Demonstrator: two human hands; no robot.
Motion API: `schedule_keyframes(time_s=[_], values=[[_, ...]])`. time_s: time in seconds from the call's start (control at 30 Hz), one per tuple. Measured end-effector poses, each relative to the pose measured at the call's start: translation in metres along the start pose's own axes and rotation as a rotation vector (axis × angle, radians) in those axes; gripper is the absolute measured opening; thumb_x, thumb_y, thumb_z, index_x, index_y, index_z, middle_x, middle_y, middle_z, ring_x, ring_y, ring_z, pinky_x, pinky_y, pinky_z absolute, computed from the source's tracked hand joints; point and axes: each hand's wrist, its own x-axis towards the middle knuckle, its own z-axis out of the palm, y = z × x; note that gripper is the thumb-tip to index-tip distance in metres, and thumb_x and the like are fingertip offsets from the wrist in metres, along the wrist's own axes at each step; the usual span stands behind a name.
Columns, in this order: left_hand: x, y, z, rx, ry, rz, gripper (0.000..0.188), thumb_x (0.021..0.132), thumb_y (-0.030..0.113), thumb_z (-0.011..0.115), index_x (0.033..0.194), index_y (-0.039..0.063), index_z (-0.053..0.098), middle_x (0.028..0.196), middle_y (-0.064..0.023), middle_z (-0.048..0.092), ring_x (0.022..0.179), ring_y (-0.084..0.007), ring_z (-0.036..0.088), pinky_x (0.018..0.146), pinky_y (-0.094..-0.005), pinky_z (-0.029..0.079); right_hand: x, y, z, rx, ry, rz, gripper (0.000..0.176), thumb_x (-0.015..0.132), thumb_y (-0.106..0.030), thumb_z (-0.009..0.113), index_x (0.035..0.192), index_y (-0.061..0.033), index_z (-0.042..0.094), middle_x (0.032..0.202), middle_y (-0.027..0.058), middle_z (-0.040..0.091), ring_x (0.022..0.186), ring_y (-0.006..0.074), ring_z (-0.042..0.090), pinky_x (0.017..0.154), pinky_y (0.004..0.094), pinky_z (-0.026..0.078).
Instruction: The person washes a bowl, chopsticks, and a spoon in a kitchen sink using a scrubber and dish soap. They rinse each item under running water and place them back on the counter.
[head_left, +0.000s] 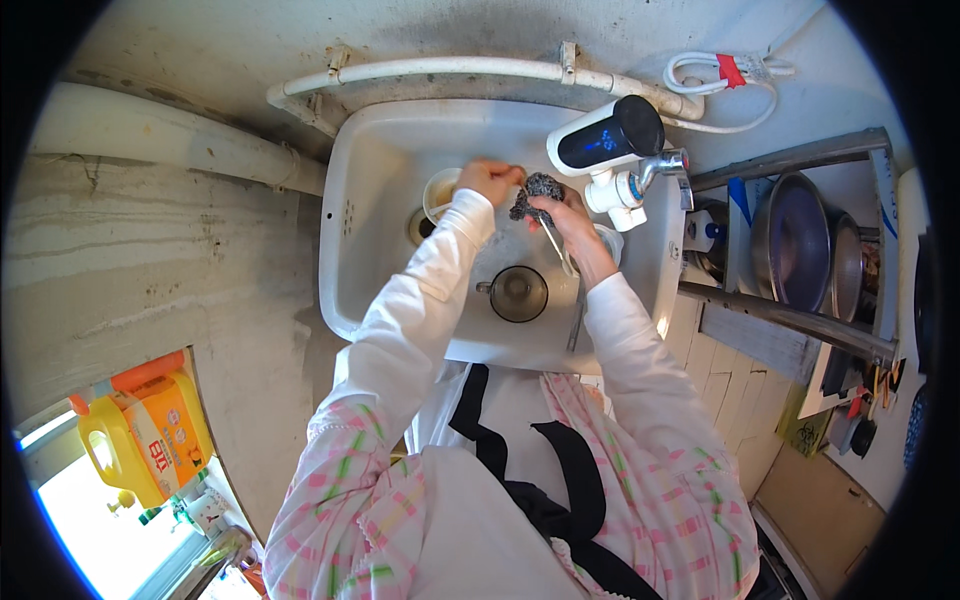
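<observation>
Over a white ceramic sink (397, 300), my right hand (566, 217) holds a grey metal scouring pad (541, 193) and a thin, light-coloured handle (552, 238) that slants down from it. My left hand (491, 182) is pinched on the upper end of a thin utensil beside the pad; its tip is hidden by the fingers. Behind my left hand is a white cup or bowl (439, 193) with a pale handle in it, near the drain (421, 227). A dark, see-through glass mug (519, 293) stands in the sink basin. A clear container (611, 244) is partly hidden behind my right wrist.
A white electric tap (615, 142) with a lit display juts over the sink's right back corner. White pipes (450, 66) run along the wall. On the right, a metal rack (787, 315) holds metal basins (801, 240). A yellow jug (142, 435) stands at the lower left.
</observation>
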Motion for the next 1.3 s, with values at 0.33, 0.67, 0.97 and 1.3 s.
schedule_keyframes(time_s=[0.33, 0.67, 0.97, 1.3], values=[[-0.035, -0.021, -0.061, 0.285, 0.068, 0.172, 0.026, 0.064, 0.029, 0.072, 0.077, 0.008, 0.064, 0.075, -0.0087, 0.056, 0.064, -0.0183, 0.053, 0.062, -0.0275, 0.045, -0.084, 0.002, -0.037, -0.335, -0.135, 0.037, 0.024, 0.071, 0.003, 0.054, 0.093, 0.0016, 0.048, 0.075, 0.0083, 0.055, 0.055, 0.014, 0.054, 0.042, 0.0251, 0.042], [-0.043, -0.087, -0.082, 0.716, 0.116, -0.076, 0.021, 0.069, 0.026, 0.063, 0.082, 0.009, 0.059, 0.088, -0.0061, 0.053, 0.088, -0.0238, 0.051, 0.077, -0.0366, 0.041, -0.076, 0.039, -0.017, -1.531, -0.445, -0.048, 0.04, 0.06, -0.021, 0.064, 0.092, -0.0036, 0.048, 0.079, 0.0177, 0.058, 0.078, 0.033, 0.057, 0.068, 0.041, 0.044], [-0.024, -0.068, -0.059, 1.271, -0.039, -0.026, 0.023, 0.069, 0.025, 0.058, 0.088, 0.012, 0.062, 0.102, -0.0034, 0.048, 0.105, -0.0182, 0.039, 0.082, -0.0347, 0.031, -0.079, 0.022, -0.021, -1.529, -0.23, 0.064, 0.041, 0.061, -0.026, 0.064, 0.094, -0.0073, 0.049, 0.078, 0.0158, 0.058, 0.077, 0.0318, 0.058, 0.067, 0.0409, 0.045], [-0.08, -0.034, -0.111, 0.802, 0.023, -0.083, 0.012, 0.074, 0.022, 0.056, 0.077, 0.01, 0.057, 0.072, -0.0124, 0.059, 0.072, -0.0324, 0.057, 0.064, -0.0412, 0.045, -0.067, 0.006, -0.036, -1.235, -0.049, -0.081, 0.043, 0.061, -0.025, 0.068, 0.096, -0.0064, 0.05, 0.084, 0.0155, 0.059, 0.08, 0.0321, 0.057, 0.068, 0.0362, 0.044]])
